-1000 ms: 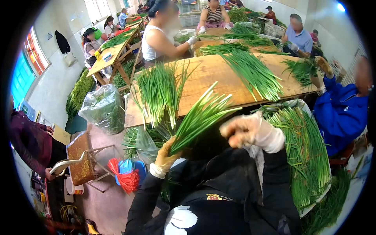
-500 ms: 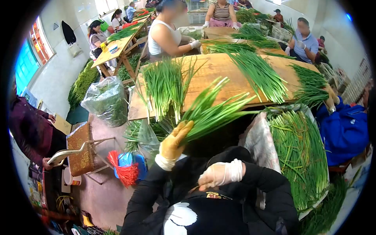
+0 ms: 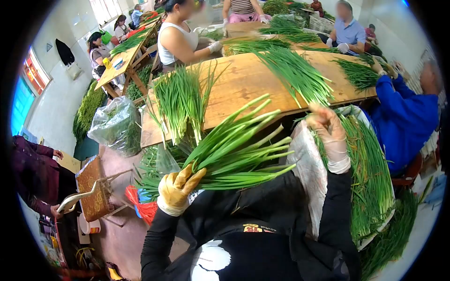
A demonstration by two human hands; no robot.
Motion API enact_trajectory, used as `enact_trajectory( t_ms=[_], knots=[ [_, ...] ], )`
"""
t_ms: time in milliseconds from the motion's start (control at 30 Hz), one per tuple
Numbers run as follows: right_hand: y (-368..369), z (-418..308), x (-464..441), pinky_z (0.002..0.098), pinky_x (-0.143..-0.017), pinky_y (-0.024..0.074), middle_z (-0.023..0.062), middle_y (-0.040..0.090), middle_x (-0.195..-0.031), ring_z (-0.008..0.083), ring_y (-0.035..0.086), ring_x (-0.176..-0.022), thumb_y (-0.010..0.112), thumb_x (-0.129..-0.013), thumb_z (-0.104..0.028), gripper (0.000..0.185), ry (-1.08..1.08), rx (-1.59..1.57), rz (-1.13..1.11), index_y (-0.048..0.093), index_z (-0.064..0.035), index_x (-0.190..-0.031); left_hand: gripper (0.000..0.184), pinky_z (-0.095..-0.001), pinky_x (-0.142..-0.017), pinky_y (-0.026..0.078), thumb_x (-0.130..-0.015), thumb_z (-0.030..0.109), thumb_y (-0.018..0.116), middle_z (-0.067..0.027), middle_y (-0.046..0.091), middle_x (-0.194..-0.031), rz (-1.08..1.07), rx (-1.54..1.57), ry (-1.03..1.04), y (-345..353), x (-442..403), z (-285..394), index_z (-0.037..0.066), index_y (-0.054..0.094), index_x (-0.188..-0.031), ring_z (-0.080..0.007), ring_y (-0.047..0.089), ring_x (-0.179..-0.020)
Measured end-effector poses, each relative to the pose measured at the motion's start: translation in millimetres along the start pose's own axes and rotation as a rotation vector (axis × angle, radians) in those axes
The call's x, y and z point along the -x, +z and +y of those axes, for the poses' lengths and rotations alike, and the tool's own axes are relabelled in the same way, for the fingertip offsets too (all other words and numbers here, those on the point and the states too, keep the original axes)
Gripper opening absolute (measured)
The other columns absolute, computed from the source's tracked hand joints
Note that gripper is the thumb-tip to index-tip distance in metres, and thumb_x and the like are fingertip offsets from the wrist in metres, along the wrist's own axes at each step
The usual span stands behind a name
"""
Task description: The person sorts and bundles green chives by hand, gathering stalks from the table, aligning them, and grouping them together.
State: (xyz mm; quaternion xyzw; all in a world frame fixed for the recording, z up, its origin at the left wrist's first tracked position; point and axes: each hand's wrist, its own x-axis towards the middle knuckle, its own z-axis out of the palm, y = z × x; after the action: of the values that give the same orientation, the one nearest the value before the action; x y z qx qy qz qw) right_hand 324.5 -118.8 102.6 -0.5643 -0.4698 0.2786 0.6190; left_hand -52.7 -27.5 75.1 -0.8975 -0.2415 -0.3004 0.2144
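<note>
My left hand [image 3: 180, 189], in a yellowed glove, is closed around the leafy end of a bunch of chives [image 3: 234, 150]. Their pale stems fan out to the upper right, over my lap. My right hand [image 3: 330, 138], in a thin whitish glove, is raised by the table's near edge and beside the sack of chives. Its fingers look bent, but motion blurs them, and whether anything is in them does not show. On the wooden table [image 3: 229, 93] ahead lie one pile of chives [image 3: 180, 105] at the left and another pile [image 3: 300, 75] toward the right.
A large open sack [image 3: 309, 173] full of chives stands at my right. Near it sits a person in blue [image 3: 405, 122]. Other people work around the tables. To the left are a clear plastic bag of greens [image 3: 117, 126], a chair [image 3: 93, 187] and red ties [image 3: 145, 206].
My right hand has moved up and right from my lap to the table edge. My left hand has shifted left and down with the chives, which are now spread wider. The view has shifted slightly.
</note>
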Motion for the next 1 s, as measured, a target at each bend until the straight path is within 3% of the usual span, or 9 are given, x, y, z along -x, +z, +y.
enact_trajectory(
  t_ms=[67, 167, 233, 367, 433, 500, 700, 800, 1000],
  knots=[
    [27, -22, -8, 0.0306, -0.083, 0.0421, 0.0140, 0.051, -0.111, 0.0185, 0.053, -0.097, 0.056, -0.081, -0.027, 0.039, -0.541, 0.189, 0.125, 0.045, -0.0056, -0.112, 0.049, -0.0235, -0.048, 0.039, -0.063, 0.013, 0.060, 0.0045, 0.052, -0.101, -0.020, -0.074, 0.099, -3, -8, -1, 0.029, 0.054, -0.108, -0.0109, 0.045, -0.054],
    [37, -38, -16, 0.0344, -0.093, 0.0336, 0.0164, 0.041, -0.121, 0.0225, 0.041, -0.112, 0.056, -0.078, -0.037, 0.059, -0.746, 0.630, -0.021, 0.033, -0.0084, -0.125, 0.057, -0.0196, -0.045, 0.038, -0.064, 0.010, 0.056, 0.0052, 0.051, -0.107, -0.065, -0.097, 0.324, -8, -25, -7, 0.033, 0.047, -0.115, -0.0068, 0.044, -0.051],
    [45, -15, -21, 0.0363, -0.096, 0.0296, 0.0178, 0.041, -0.121, 0.0272, 0.035, -0.117, 0.056, -0.074, -0.049, 0.077, -0.723, 0.931, -0.457, 0.022, -0.0096, -0.131, 0.060, -0.0188, -0.045, 0.038, -0.064, 0.009, 0.055, 0.0038, 0.051, -0.109, -0.070, -0.081, 0.411, -9, -40, -11, 0.033, 0.043, -0.118, -0.0058, 0.044, -0.051],
    [78, 68, 7, 0.0328, -0.097, 0.0262, 0.0141, 0.037, -0.126, 0.0229, 0.034, -0.117, 0.070, -0.062, -0.045, 0.101, 0.074, 0.131, -1.254, 0.008, -0.0094, -0.134, 0.062, -0.0204, -0.052, 0.041, -0.067, 0.007, 0.051, -0.0028, 0.053, -0.107, -0.147, -0.098, 0.458, -6, -81, -15, 0.022, 0.036, -0.125, -0.0080, 0.049, -0.056],
    [89, 37, 24, 0.0287, -0.094, 0.0293, 0.0108, 0.034, -0.127, 0.0166, 0.035, -0.113, 0.079, -0.054, -0.035, 0.111, 0.412, -0.201, -1.250, 0.008, -0.0041, -0.133, 0.059, -0.0229, -0.058, 0.042, -0.067, 0.007, 0.051, -0.0003, 0.056, -0.095, -0.168, -0.049, 0.400, 4, -104, -21, 0.016, 0.037, -0.124, -0.0111, 0.051, -0.060],
    [94, 59, 33, 0.0279, -0.089, 0.0341, 0.0089, 0.038, -0.123, 0.0155, 0.037, -0.109, 0.081, -0.053, -0.022, 0.106, 0.294, -0.304, -1.128, 0.013, -0.0038, -0.132, 0.044, -0.0296, -0.071, 0.043, -0.067, 0.009, 0.051, 0.0028, 0.054, -0.078, -0.123, -0.141, 0.405, 18, -129, -32, 0.014, 0.047, -0.111, -0.0153, 0.053, -0.072],
    [95, 51, 25, 0.0253, -0.066, 0.0463, 0.0052, 0.056, -0.094, 0.0129, 0.055, -0.080, 0.071, -0.068, -0.013, 0.054, 0.182, -0.450, -0.563, 0.042, -0.0039, -0.112, 0.040, -0.0381, -0.093, 0.030, -0.065, 0.010, 0.058, 0.0023, 0.055, -0.093, 0.047, 0.035, 0.317, 62, -225, -58, 0.020, 0.050, -0.104, -0.0185, 0.048, -0.100],
    [90, 27, -7, 0.0235, -0.058, 0.0477, 0.0042, 0.054, -0.089, 0.0106, 0.054, -0.065, 0.063, -0.075, -0.012, 0.049, 0.157, -0.413, -0.446, 0.037, -0.0040, -0.115, 0.064, -0.0434, -0.101, 0.012, -0.067, 0.012, 0.062, 0.0061, 0.037, -0.127, 0.067, -0.080, 0.142, 84, -265, -60, 0.026, 0.035, -0.123, -0.0188, 0.030, -0.121],
    [66, 45, -80, 0.0254, -0.057, 0.0424, 0.0021, 0.056, -0.077, 0.0109, 0.051, -0.066, 0.061, -0.076, -0.031, 0.038, 0.453, 0.049, -0.425, 0.050, -0.0031, -0.099, 0.100, -0.0505, -0.097, 0.022, -0.058, 0.016, 0.074, -0.0092, 0.017, -0.137, -0.234, 0.097, -0.450, 160, -228, -53, 0.028, 0.009, -0.133, -0.0314, 0.024, -0.123]
  ],
)
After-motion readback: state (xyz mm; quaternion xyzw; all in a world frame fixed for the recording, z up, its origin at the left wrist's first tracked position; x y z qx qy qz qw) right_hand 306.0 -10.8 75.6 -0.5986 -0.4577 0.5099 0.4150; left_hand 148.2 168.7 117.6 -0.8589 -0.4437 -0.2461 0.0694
